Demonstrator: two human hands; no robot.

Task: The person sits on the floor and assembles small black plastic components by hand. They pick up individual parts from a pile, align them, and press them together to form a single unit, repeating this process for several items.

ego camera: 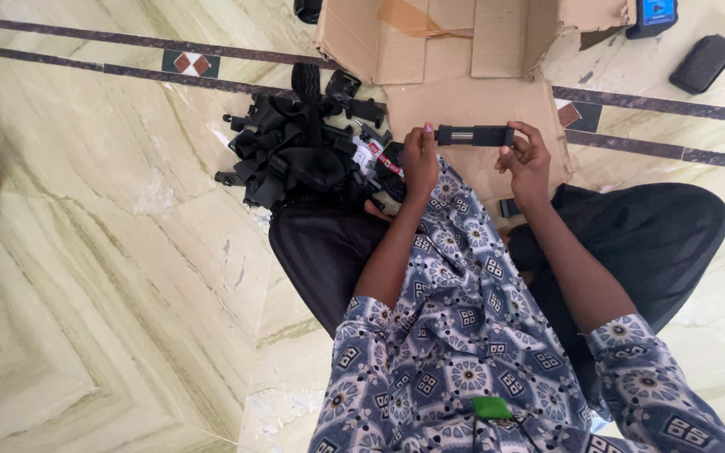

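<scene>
Head view: at upper centre of the frame, you hold a black clamp bracket over flattened cardboard, left hand gripping one end, right hand pinching the other. It looks stiff and light; grip the ends. More black parts lie heaped on the floor left.

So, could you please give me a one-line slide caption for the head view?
Seated on a marble floor, both hands, left and right, hold a black clamp over flattened cardboard, beside a pile of black parts.
</scene>
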